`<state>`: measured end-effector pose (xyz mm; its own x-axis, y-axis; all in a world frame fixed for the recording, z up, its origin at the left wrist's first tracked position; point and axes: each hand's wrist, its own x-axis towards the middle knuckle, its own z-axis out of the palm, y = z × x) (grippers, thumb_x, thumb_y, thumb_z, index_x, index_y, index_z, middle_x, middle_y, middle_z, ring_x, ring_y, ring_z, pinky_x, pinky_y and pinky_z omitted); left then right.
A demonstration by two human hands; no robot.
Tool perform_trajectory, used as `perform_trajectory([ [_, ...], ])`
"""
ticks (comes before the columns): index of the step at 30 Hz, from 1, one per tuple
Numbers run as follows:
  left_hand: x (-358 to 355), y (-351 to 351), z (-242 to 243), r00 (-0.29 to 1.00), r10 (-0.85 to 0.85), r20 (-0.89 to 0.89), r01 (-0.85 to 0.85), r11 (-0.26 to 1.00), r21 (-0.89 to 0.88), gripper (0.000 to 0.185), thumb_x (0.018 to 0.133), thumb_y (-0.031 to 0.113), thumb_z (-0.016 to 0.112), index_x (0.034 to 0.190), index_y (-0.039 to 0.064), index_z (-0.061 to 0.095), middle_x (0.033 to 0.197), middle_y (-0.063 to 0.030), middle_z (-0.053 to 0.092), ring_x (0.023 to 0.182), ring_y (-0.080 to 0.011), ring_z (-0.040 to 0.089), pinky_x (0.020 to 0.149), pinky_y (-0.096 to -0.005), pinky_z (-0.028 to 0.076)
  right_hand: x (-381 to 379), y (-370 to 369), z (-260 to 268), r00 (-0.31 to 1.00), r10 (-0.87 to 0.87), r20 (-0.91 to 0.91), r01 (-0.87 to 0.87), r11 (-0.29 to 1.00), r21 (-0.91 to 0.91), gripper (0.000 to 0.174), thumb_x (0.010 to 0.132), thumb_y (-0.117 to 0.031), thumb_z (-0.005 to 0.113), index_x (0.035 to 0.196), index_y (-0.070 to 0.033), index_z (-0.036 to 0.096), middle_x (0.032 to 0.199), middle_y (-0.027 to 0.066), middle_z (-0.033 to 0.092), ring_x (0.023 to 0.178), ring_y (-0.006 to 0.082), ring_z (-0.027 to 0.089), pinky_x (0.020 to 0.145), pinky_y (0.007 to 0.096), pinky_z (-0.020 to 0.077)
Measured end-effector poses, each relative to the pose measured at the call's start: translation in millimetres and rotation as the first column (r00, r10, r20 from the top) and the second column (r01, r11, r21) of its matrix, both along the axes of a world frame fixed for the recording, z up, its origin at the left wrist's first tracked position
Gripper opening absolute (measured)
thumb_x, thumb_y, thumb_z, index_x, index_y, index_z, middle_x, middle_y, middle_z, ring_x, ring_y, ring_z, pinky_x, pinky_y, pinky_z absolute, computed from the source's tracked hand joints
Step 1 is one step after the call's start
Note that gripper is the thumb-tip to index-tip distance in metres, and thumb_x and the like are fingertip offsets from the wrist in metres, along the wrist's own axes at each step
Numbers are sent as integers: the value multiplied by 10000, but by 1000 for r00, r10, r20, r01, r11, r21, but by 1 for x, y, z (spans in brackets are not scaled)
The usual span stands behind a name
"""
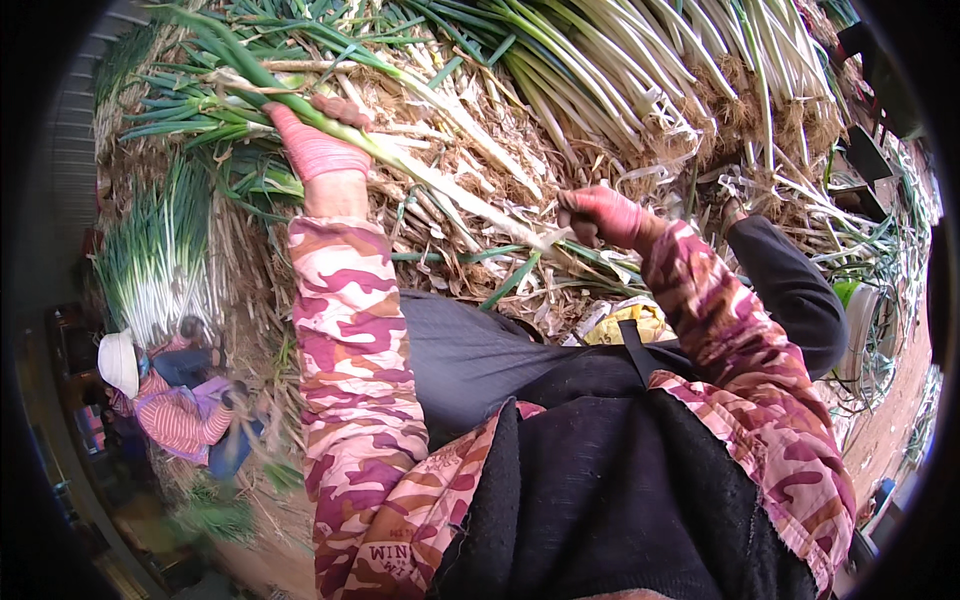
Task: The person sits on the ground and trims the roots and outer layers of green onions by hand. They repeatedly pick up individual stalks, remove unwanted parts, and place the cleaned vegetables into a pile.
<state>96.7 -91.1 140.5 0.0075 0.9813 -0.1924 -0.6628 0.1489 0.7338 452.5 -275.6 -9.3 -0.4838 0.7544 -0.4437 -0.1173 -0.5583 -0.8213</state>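
In a pink and brown work glove, my left hand [319,139] is closed around the upper part of a long green onion [435,180], where the leaves turn green. The stalk slants down to the right, and its whitish lower end lies near my right hand [600,216]. That hand wears a like glove, its fingers curled; whether it pinches a strip of the onion's skin cannot be told. Loose green onions with roots [480,142] lie on peeled skins beyond the stalk. Above my right hand rests a large row of pale, rooted green onions [600,82].
Dry skins and trimmings [547,296] cover the ground before my knees. A yellow and white bag [626,322] lies by my lap, a pale bucket [862,322] at the right. A co-worker in a white hat [180,412] sits at the left near upright green onions [161,255].
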Motion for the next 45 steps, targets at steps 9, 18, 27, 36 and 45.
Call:
perform_trajectory([
  [9,76,-41,8,999,48,8,-48,998,28,666,952,779,442,702,166,511,539,29,480,478,-225,474,547,-423,430,-119,44,99,754,-423,502,-191,590,784,494,980,-475,684,1265,-72,685,1019,123,742,902,262,710,794,433,549],
  [18,17,-21,21,667,-683,298,417,674,610,351,970,433,649,743,207,507,509,136,459,368,-17,334,453,-221,270,-82,46,46,589,-121,-799,238,971,28,304,1072,-308,571,1073,-17,660,866,69,690,876,246,662,904,401,530],
  [27,-27,-14,10,682,-670,293,366,660,656,315,1037,337,553,787,161,478,451,115,446,320,-8,335,369,-189,251,133,-54,-154,78,397,915,-721,656,-224,340,972,-290,597,1177,-53,733,1079,156,715,1034,294,711,933,401,563],
  [36,-10,-23,23,661,-684,310,375,659,652,247,1013,289,562,826,142,496,479,108,440,342,-8,321,391,-191,253,-24,-32,17,869,-112,482,-261,725,638,571,1001,-425,661,1364,10,598,1284,260,659,1145,398,676,1001,450,527],
  [45,118,-58,-11,660,-287,-694,363,931,-39,275,943,324,763,1038,69,724,967,-84,745,907,-222,704,849,-366,565,-26,105,28,433,-745,507,-11,558,830,373,1041,-428,597,948,-68,628,800,139,707,685,284,691,663,455,562],
])
